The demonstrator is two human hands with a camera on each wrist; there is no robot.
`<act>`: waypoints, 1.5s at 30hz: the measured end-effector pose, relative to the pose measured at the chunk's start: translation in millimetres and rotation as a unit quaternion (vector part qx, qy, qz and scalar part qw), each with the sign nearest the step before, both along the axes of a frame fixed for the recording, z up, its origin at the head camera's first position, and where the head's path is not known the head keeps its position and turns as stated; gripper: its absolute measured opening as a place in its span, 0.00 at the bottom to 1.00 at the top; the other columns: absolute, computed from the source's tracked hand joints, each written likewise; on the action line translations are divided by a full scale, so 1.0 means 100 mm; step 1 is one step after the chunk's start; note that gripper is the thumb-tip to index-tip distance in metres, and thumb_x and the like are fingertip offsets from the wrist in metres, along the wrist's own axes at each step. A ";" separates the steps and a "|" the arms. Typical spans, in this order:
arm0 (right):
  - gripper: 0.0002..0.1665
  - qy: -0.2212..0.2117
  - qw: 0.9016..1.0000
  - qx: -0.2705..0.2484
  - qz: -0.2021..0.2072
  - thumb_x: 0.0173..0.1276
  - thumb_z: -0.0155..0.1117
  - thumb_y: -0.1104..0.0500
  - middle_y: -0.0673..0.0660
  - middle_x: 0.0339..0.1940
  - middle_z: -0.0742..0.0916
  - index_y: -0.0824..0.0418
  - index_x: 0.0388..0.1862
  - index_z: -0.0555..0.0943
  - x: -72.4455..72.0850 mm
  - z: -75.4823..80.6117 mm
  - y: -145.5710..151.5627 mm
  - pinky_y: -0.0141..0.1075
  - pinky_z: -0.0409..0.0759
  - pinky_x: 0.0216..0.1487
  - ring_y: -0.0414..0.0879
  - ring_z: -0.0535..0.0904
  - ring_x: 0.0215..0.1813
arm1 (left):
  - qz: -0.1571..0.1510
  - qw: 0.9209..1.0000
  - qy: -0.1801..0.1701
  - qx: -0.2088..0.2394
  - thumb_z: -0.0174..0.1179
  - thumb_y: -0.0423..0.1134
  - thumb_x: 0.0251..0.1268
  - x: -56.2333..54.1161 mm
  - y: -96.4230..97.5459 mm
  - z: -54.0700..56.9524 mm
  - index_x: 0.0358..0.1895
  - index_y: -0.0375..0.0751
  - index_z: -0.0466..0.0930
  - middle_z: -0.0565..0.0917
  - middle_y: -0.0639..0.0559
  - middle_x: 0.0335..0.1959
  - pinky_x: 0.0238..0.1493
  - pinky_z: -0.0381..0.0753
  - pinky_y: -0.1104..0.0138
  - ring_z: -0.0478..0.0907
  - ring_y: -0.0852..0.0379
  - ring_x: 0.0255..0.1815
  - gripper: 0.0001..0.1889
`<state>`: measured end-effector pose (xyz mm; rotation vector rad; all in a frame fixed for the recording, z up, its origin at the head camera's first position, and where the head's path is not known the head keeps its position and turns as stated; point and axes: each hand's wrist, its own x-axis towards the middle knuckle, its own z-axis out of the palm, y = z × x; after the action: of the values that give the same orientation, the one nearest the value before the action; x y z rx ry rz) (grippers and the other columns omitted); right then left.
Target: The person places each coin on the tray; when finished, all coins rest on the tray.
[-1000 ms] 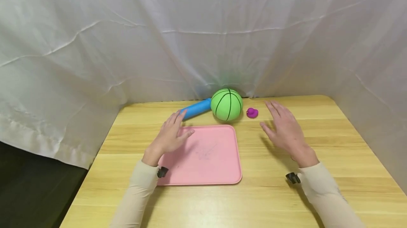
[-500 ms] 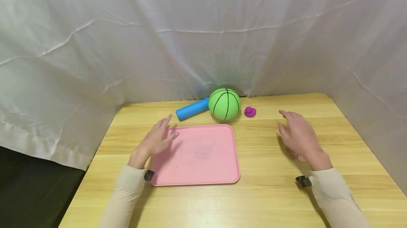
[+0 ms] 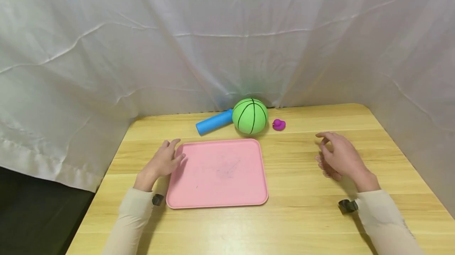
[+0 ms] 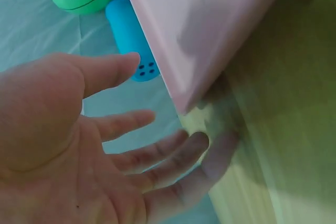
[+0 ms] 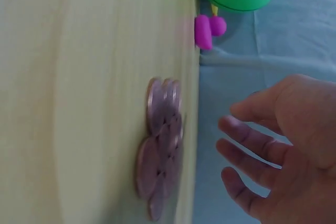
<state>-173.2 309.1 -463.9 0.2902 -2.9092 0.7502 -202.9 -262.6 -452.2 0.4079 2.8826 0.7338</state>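
My left hand [image 3: 161, 162] hovers at the left rim of a pink tray [image 3: 220, 172], fingers spread and loosely bent, holding nothing. In the left wrist view its fingertips are close to a corner of that tray. My right hand [image 3: 343, 157] hangs over the table at the right, palm facing inward and fingers loosely curved, also without anything in it. Below it lies a cluster of flat, round, brownish discs [image 5: 164, 148], joined or overlapping; the hand stands apart from them in the right wrist view and partly hides them in the head view.
Behind the tray lie a blue cylinder [image 3: 214, 122] with small dark holes in one end [image 4: 146, 69], a green ball [image 3: 250, 116] with black lines and a small purple rubber duck [image 3: 279, 125]. Pale cloth [image 3: 245, 61] hangs along the wooden table's [image 3: 227, 227] back and sides.
Both hands have drawn apart and back towards me: the left from over the tray to its left rim, the right further right, over the discs. The fingers of the right hand have bent more.
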 end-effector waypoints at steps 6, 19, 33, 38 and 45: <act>0.24 -0.016 1.000 -0.006 -0.007 0.80 0.61 0.65 0.69 0.54 0.88 0.68 0.72 0.78 0.05 -0.06 0.09 0.65 0.80 0.54 0.67 0.83 0.56 | -0.052 0.996 -0.019 0.075 0.54 0.42 0.85 -0.07 -0.22 -0.25 0.58 0.28 0.71 0.75 0.46 0.31 0.29 0.73 0.63 0.72 0.54 0.29 0.17; 0.26 -0.010 1.000 -0.008 -0.025 0.84 0.61 0.54 0.67 0.56 0.90 0.64 0.74 0.78 0.09 -0.03 0.12 0.71 0.75 0.52 0.72 0.82 0.60 | -0.018 0.976 -0.141 0.163 0.57 0.24 0.79 -0.01 -0.26 -0.07 0.67 0.26 0.70 0.78 0.35 0.43 0.29 0.87 0.64 0.81 0.52 0.29 0.19; 0.24 -0.023 0.999 -0.009 -0.020 0.86 0.59 0.56 0.68 0.58 0.89 0.64 0.74 0.78 0.03 -0.05 0.13 0.73 0.75 0.54 0.72 0.82 0.62 | -0.033 0.979 -0.136 0.146 0.56 0.22 0.76 -0.01 -0.15 -0.09 0.69 0.23 0.69 0.80 0.37 0.39 0.28 0.86 0.65 0.80 0.54 0.28 0.21; 0.23 -0.017 1.000 -0.006 -0.012 0.84 0.60 0.63 0.67 0.55 0.90 0.65 0.73 0.79 0.06 -0.08 0.18 0.69 0.79 0.53 0.70 0.84 0.58 | -0.033 0.980 -0.139 0.138 0.56 0.22 0.76 0.00 -0.11 -0.08 0.68 0.24 0.69 0.80 0.38 0.40 0.29 0.86 0.65 0.80 0.54 0.27 0.21; 0.22 -0.011 1.000 -0.018 -0.009 0.80 0.64 0.66 0.66 0.54 0.90 0.64 0.71 0.81 0.10 -0.06 0.17 0.69 0.79 0.57 0.70 0.84 0.58 | -0.041 0.983 -0.124 0.130 0.55 0.21 0.74 0.03 -0.04 -0.06 0.67 0.22 0.69 0.80 0.38 0.37 0.27 0.84 0.66 0.79 0.54 0.27 0.21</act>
<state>-163.6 325.7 -470.0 0.2529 -2.9108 0.8082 -199.9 -266.4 -458.2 0.4272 2.5307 1.0674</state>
